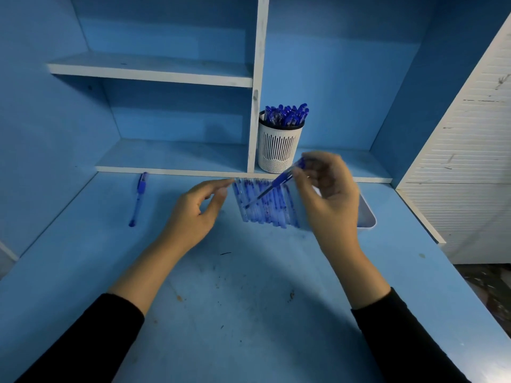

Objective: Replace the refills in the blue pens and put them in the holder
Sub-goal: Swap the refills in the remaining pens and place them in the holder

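Observation:
My right hand (330, 194) pinches a blue pen (276, 185) near its cap end, the tip slanting down to the left over a row of several refills (265, 205) lying side by side on the blue desk. My left hand (199, 210) hovers just left of the refills with fingers loosely extended, holding nothing. A white slotted holder (279, 147) full of several blue pens stands on the low shelf behind. One more blue pen (138, 199) lies alone on the desk at the left.
A pale tray (367, 214) sits partly hidden behind my right hand. White-edged shelves (154, 74) and a vertical divider (255, 106) rise behind the desk. A white slatted panel (464, 161) stands at the right edge.

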Demonstrator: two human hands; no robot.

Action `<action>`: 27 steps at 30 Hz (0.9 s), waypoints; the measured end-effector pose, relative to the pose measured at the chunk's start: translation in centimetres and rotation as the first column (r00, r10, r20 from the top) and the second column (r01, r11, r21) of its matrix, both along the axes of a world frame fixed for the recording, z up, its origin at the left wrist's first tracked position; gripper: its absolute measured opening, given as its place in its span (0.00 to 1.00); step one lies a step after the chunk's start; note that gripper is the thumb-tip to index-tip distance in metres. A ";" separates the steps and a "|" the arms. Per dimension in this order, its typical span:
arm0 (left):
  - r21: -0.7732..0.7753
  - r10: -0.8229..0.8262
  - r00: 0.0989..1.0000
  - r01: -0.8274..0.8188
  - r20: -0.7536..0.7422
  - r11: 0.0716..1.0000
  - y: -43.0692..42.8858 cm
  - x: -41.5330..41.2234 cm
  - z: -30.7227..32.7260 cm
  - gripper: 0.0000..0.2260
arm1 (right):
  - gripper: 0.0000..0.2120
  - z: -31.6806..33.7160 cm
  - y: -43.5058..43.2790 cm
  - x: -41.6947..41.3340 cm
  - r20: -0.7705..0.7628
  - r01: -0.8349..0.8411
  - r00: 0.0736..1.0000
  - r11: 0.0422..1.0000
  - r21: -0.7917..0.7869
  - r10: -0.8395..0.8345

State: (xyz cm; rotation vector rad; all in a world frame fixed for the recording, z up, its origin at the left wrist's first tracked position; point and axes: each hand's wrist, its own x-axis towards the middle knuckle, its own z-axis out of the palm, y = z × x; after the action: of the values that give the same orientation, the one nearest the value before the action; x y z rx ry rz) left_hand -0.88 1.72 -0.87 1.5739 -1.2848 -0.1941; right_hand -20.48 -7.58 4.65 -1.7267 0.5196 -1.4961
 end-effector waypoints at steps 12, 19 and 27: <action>0.380 0.092 0.919 -0.248 0.385 0.891 -3.4 2.6 -1.0 0.33 | 0.04 11.3 -6.4 1.3 0.295 0.429 0.893 0.842 -0.327 -0.341; 0.452 0.099 0.932 -0.260 0.348 0.853 -3.9 2.9 -1.1 0.23 | 0.06 10.2 -11.6 6.3 -0.023 0.348 0.921 0.847 -0.402 -0.389; 0.412 0.120 0.922 -0.277 0.369 0.868 -3.6 2.8 -1.4 0.23 | 0.09 6.1 -14.3 7.9 -0.512 0.147 0.751 0.861 -0.486 -0.417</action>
State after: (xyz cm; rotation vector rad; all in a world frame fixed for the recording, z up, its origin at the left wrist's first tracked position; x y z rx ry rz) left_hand 1.94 -1.88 -2.23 2.2135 -1.3828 -0.1034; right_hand -12.58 -21.89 10.79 -2.6019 0.8794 -1.2897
